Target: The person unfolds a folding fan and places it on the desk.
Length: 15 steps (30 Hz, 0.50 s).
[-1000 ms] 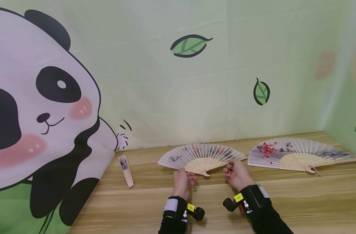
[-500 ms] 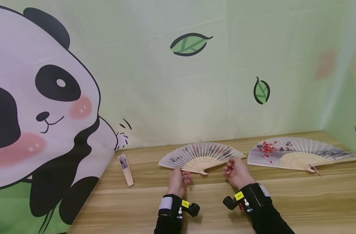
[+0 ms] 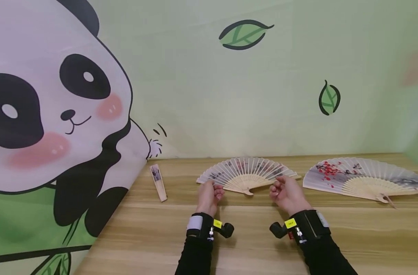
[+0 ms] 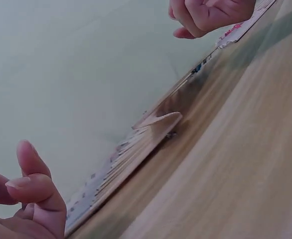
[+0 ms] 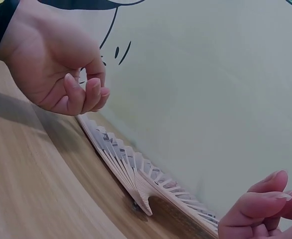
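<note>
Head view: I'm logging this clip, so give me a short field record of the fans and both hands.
surface: wooden table
middle fan: spread open, lying flat between the hands
right fan: spread open, red blossoms, lying apart to the right
folded fan: closed, by the panda backdrop
left hand: fingers loosely curled, beside the middle fan's left edge, holding nothing
right hand: fingers loosely curled, beside its right edge, holding nothing
contact: neither wrist view shows a grip

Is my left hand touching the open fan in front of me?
Apart. The right wrist view shows the left hand with curled fingers raised above the fan, a gap between them.
</note>
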Each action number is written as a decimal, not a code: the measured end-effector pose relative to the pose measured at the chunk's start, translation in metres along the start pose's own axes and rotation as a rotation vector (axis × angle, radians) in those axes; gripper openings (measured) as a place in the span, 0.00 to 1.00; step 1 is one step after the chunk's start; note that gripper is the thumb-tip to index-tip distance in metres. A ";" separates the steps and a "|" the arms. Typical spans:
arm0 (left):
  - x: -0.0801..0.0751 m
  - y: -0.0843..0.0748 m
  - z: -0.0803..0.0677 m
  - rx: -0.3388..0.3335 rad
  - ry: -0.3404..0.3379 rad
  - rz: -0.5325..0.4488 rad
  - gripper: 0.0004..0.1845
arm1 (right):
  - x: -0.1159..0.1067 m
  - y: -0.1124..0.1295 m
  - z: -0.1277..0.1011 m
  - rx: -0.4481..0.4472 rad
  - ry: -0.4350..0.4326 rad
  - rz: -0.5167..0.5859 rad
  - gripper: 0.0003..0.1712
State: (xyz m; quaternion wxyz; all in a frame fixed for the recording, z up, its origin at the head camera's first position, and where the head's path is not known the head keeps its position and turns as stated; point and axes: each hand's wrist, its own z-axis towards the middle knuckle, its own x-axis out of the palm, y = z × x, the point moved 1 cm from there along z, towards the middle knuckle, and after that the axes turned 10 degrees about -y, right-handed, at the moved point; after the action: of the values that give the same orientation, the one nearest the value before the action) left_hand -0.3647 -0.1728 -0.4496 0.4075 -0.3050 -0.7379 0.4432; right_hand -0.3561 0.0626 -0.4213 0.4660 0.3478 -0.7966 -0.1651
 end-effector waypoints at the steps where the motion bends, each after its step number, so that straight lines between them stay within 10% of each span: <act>1: 0.002 -0.001 0.001 0.020 0.008 0.015 0.13 | 0.000 0.001 0.000 -0.004 0.002 -0.004 0.04; 10: -0.030 -0.017 0.025 0.357 -0.064 0.627 0.15 | 0.007 0.003 -0.002 -0.008 0.050 -0.011 0.02; 15: -0.065 -0.046 0.042 0.408 -0.104 0.818 0.18 | 0.010 -0.001 -0.004 -0.010 0.061 -0.036 0.04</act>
State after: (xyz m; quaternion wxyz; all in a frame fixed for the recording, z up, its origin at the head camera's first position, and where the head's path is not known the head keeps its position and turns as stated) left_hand -0.3743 -0.2625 -0.4412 0.2130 -0.4621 -0.4739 0.7187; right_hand -0.3555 0.0550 -0.4130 0.4889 0.3645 -0.7748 -0.1666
